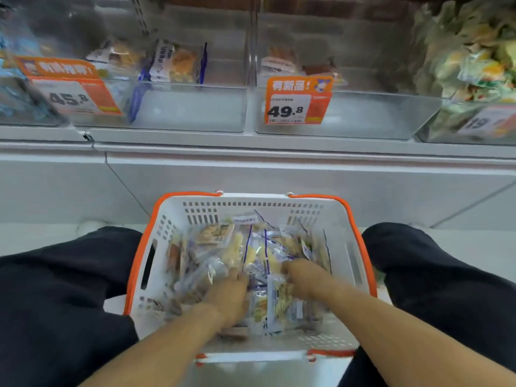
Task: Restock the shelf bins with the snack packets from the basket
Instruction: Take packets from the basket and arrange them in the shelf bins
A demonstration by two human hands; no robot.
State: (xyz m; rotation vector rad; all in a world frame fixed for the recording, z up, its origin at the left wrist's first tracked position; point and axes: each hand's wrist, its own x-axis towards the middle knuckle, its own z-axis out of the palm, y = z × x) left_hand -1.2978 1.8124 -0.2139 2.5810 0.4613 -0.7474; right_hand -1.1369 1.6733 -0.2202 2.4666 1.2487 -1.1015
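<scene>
1. Shelf bins, clear plastic, near-empty and sit above; packets could land behind the wrong price tag.
2. White slotted plastic basket with orange rim on the floor between the knees; a knee bump could tip it.
3. Crinkly clear-and-blue snack packets piled mid-basket; slippery film, some may drop.
4. Left hand, right hand dug into the pile; whether either is grasping anything, cannot tell.
</scene>
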